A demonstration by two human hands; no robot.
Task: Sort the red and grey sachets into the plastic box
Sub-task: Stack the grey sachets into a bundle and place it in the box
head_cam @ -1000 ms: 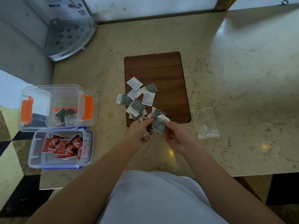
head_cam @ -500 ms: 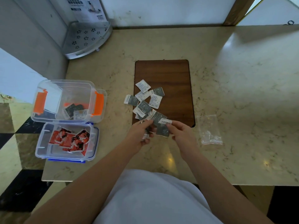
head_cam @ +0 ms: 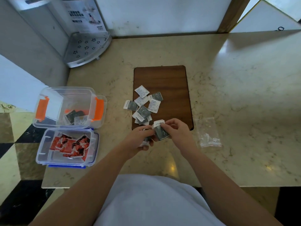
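- Clear plastic box with orange latches (head_cam: 48, 101), at the table's (head_cam: 228, 95) left edge, holds about three grey sachets (head_cam: 75, 117); count unclear.
- Shallow clear blue-clipped tray (head_cam: 42, 152) holds overlapping red sachets (head_cam: 70, 145), uncountable.
- Left hand (head_cam: 140, 139) curls round partly hidden sachets.
- Loose grey and white sachets (head_cam: 143, 106), roughly nine, on brown wooden board (head_cam: 172, 82).
- Right hand (head_cam: 175, 131) pinches one grey sachet (head_cam: 160, 132).

Two clear plastic boxes (head_cam: 68, 108) stand at nine o'clock, and one brown wooden board (head_cam: 162, 82) lies at twelve. About ten grey-and-white sachets (head_cam: 143, 111) lie there; red sachets (head_cam: 70, 145) overlap, about six. One clear plastic bag (head_cam: 208, 132) lies at three o'clock.
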